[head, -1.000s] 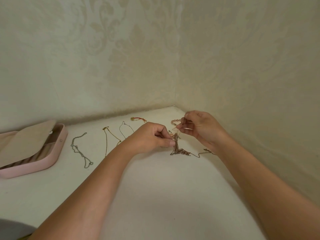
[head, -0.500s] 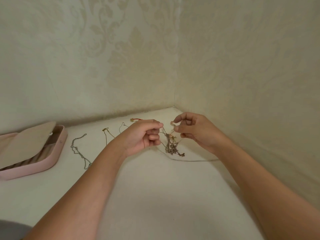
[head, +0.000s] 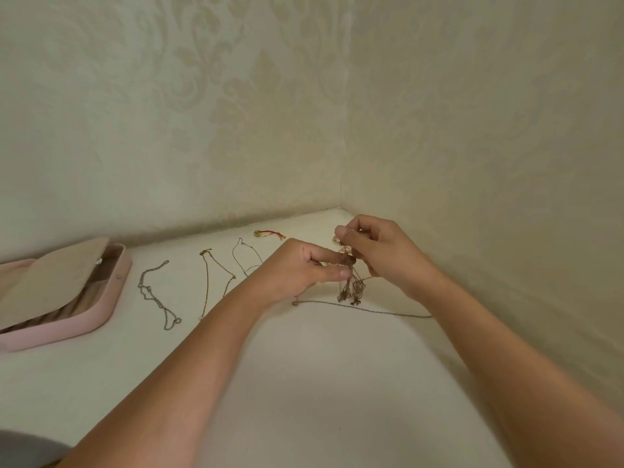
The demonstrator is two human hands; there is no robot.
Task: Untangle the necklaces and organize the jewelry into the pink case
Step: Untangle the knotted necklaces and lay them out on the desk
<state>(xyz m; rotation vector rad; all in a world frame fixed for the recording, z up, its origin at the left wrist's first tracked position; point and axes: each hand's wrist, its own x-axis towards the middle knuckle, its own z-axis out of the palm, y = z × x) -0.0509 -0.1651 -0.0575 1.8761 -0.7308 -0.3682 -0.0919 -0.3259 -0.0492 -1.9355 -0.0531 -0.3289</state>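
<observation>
- Reached in over the white table (head: 304, 383) with both forearms.
- Left one loose chain strand (head: 371, 309) flat on the table just under the hands, running off to the right.
- Pinched the top of the necklace tangle (head: 351, 285) in the left hand (head: 297, 271), thumb against forefinger. Let the clump hang; couldn't tell if the low ends touched the table.
- Pinched a pale beaded bit higher up with the right hand (head: 381, 251), fingers curled tight.
- Judged as the untangling step, partway. Likely needed next: easing one strand out slowly, no yanking.
- Kept the pink case (head: 101, 319) at left, flap open, contents unreadable.
- Laid out apart beyond: silver necklace (head: 153, 292), gold necklace (head: 207, 282), thin necklace (head: 246, 258), red bracelet (head: 270, 234) farthest.
</observation>
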